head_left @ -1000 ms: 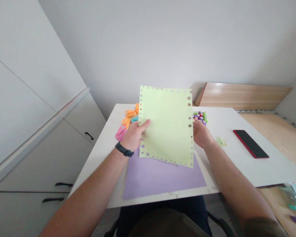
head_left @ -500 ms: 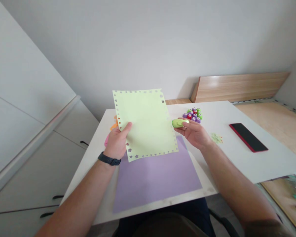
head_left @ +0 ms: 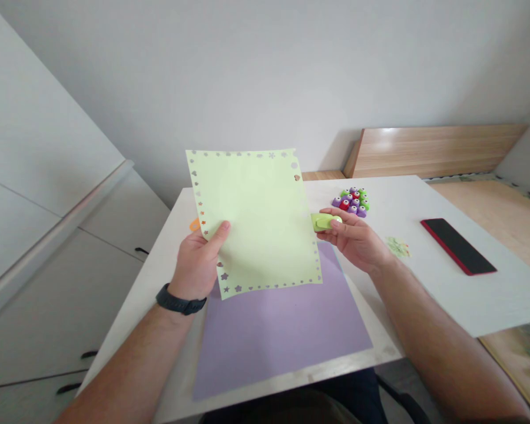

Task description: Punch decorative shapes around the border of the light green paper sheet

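A pale green paper sheet (head_left: 256, 218) with punched shapes along its edges is held up above the white table (head_left: 424, 265). My left hand (head_left: 198, 262), with a dark wristband, pinches its lower left edge, thumb on the front. My right hand (head_left: 355, 238) is closed on a small green craft punch (head_left: 324, 221) at the sheet's right edge. Under the sheet a purple paper sheet (head_left: 282, 330) lies flat on the table.
A cluster of small purple, red and green punches (head_left: 353, 201) stands behind my right hand. Green paper scraps (head_left: 398, 246) and a dark phone with a red rim (head_left: 458, 254) lie to the right. An orange punch (head_left: 195, 224) peeks out left. White cabinets (head_left: 48, 206) stand at left.
The green sheet moved left off my right hand, which now shows the green punch at the sheet's right edge. The view shifted slightly; the orange and pink punches are now mostly hidden.
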The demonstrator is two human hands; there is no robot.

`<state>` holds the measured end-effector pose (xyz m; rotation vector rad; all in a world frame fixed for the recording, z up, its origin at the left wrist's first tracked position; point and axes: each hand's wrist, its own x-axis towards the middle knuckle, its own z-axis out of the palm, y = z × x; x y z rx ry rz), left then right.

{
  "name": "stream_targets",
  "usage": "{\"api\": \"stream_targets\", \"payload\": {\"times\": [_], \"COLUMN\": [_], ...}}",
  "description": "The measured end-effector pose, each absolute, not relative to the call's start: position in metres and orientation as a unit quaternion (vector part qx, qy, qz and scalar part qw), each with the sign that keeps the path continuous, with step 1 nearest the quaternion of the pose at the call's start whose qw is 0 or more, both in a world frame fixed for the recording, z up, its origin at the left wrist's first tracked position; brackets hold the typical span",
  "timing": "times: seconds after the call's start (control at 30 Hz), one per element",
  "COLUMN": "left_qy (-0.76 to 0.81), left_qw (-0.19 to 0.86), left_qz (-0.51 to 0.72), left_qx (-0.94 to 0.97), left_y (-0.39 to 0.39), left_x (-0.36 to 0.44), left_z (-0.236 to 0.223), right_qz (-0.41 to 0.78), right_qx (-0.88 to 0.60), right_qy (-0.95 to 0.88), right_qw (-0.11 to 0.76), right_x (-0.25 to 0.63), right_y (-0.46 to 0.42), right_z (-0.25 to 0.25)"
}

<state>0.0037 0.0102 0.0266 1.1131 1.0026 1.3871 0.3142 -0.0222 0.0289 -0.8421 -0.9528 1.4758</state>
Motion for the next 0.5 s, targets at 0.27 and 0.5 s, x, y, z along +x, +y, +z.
{"api": "stream_targets", "payload": {"times": [0.27,0.5], "left_qy": [0.446,0.443], "left_qw": [0.507,0.510], "left_qz": [0.584,0.587], "left_qx": [0.451,0.446], "left_y": [0.0079,0.0100], "left_x": [0.0045,0.0006], "left_z": [0.0311,0.0263], "right_qz": [0.610,0.605], "right_qx": [-0.372,-0.379], "right_qy": [-0.409,-0.398], "right_qw": [0.568,0.576], "right_x": [0.3148,0.3171], "right_y": [-0.0218,-0.0232], "right_z": [0.0297,0.0308]}}
